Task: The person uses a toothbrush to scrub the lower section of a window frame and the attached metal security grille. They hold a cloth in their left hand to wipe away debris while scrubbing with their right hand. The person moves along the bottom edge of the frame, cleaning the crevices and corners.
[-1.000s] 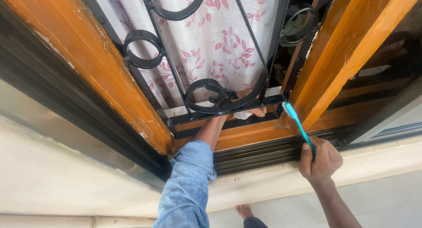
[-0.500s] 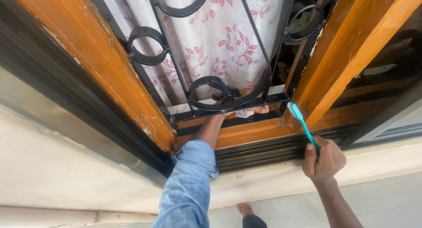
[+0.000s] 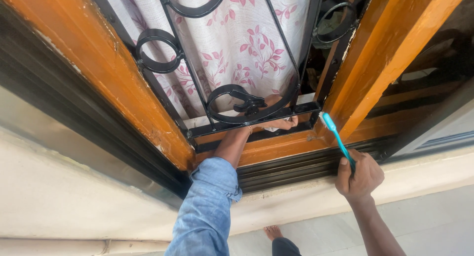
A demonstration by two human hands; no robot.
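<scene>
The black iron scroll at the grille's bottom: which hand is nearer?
Left. The left hand reaches behind the scroll; the right hand holds the toothbrush lower right.

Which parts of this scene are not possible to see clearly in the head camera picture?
- Left hand: mostly behind the black grille bar; its grip on the white cloth cannot be judged.
- Toothbrush: handle end hidden inside the right hand.
- Bristles: too small to tell whether they touch the orange frame.
- Room inside: hidden by the floral curtain.
</scene>
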